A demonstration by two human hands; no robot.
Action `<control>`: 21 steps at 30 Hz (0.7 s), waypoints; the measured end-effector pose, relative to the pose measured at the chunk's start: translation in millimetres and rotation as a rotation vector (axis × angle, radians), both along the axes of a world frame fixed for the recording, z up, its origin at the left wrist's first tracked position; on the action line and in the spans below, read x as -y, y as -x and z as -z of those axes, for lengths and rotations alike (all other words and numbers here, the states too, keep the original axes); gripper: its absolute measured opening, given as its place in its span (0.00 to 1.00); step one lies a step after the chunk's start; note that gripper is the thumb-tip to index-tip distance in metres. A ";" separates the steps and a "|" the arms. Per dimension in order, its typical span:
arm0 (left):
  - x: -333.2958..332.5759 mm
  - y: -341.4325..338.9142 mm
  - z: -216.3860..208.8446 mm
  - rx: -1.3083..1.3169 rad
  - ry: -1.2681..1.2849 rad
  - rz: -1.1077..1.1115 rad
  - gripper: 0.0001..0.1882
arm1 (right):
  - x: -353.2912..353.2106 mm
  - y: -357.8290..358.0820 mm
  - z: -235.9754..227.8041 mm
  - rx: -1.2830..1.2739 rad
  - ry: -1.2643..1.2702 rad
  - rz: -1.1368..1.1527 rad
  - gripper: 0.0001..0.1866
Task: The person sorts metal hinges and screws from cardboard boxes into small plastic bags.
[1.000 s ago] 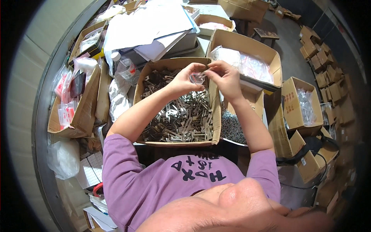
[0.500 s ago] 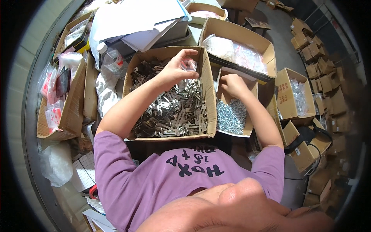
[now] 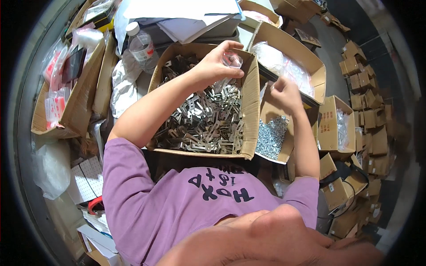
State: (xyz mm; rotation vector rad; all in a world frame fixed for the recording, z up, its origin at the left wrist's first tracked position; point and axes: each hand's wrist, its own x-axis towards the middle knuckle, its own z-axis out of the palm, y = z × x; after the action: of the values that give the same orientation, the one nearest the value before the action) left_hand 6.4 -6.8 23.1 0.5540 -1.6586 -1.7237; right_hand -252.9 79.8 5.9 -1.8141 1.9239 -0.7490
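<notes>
My left hand (image 3: 222, 62) is above the right far part of a cardboard box (image 3: 250, 119) full of flat slotted metal brackets (image 3: 202, 119). Its thumb and fingers curve around a small clear plastic bag (image 3: 232, 60), with the mouth facing right. To the right, my right hand (image 3: 286, 95) is over the far end of a smaller carton (image 3: 268, 106) of silvery screws (image 3: 271, 136). The right fingers are curled together. Whatever they may pinch is too small or hidden to make out.
A clear bottle (image 3: 143, 51) with a white cap stands behind the bracket box, beside stacked papers (image 3: 186, 29). Far right is a box of plastic bags (image 3: 297, 75). At left, another carton (image 3: 80, 106) holds packets and a phone (image 3: 74, 65).
The right hand has risen away from the screws, toward the far right edge of their carton, its fingers curled. The left hand keeps its hold on the bag. The whole view has shifted slightly.
</notes>
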 end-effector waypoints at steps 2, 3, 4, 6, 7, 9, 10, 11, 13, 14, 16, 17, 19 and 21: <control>6.2 -2.1 3.8 -0.049 -0.011 -0.021 0.37 | 8.6 -23.8 -30.0 0.025 0.038 -0.030 0.08; 9.2 -4.6 5.2 -0.075 -0.011 -0.035 0.37 | 16.2 -41.2 -40.2 -0.012 0.073 -0.178 0.07; 11.4 -7.4 3.2 -0.086 -0.026 -0.062 0.36 | 23.8 -57.4 -47.2 -0.051 0.109 -0.322 0.07; 16.6 -11.9 3.0 -0.122 -0.039 -0.136 0.35 | 41.9 -89.4 -47.8 -0.482 -0.135 -0.468 0.08; 18.4 -14.1 0.8 -0.134 -0.070 -0.165 0.35 | 51.9 -103.9 -45.4 -0.781 -0.281 -0.502 0.08; 29.4 -21.8 9.6 -0.126 -0.043 -0.234 0.35 | 67.1 -122.8 -22.1 -1.044 -0.185 -0.519 0.08; 32.6 -21.9 10.3 -0.108 -0.010 -0.287 0.36 | 76.6 -117.8 -6.1 -1.050 -0.142 -0.560 0.09; 34.0 -22.4 9.1 -0.088 0.022 -0.340 0.36 | 83.3 -120.9 -0.5 -1.040 -0.208 -0.506 0.09; 34.7 -22.1 8.1 -0.117 -0.011 -0.329 0.37 | 94.1 -118.3 5.0 -1.076 -0.285 -0.511 0.10; 34.1 -20.8 9.6 -0.135 -0.011 -0.313 0.37 | 95.8 -121.3 5.3 -1.105 -0.351 -0.480 0.10; 36.5 -18.9 11.3 -0.124 0.019 -0.305 0.36 | 101.1 -123.4 4.7 -1.083 -0.410 -0.503 0.10; 35.3 -18.1 9.8 -0.123 0.017 -0.301 0.36 | 103.0 -124.2 4.3 -1.056 -0.470 -0.517 0.11; 31.9 -17.7 7.2 -0.136 0.014 -0.299 0.36 | 104.4 -126.9 3.9 -1.026 -0.518 -0.504 0.14; 33.3 -19.1 7.4 -0.169 -0.016 -0.262 0.36 | 105.2 -128.6 1.6 -1.036 -0.568 -0.528 0.16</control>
State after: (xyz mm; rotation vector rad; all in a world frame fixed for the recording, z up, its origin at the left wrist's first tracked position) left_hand 25.5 -40.1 15.7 0.5875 -1.3898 -1.5484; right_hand -124.3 -25.4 4.3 -2.3070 1.6735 0.9947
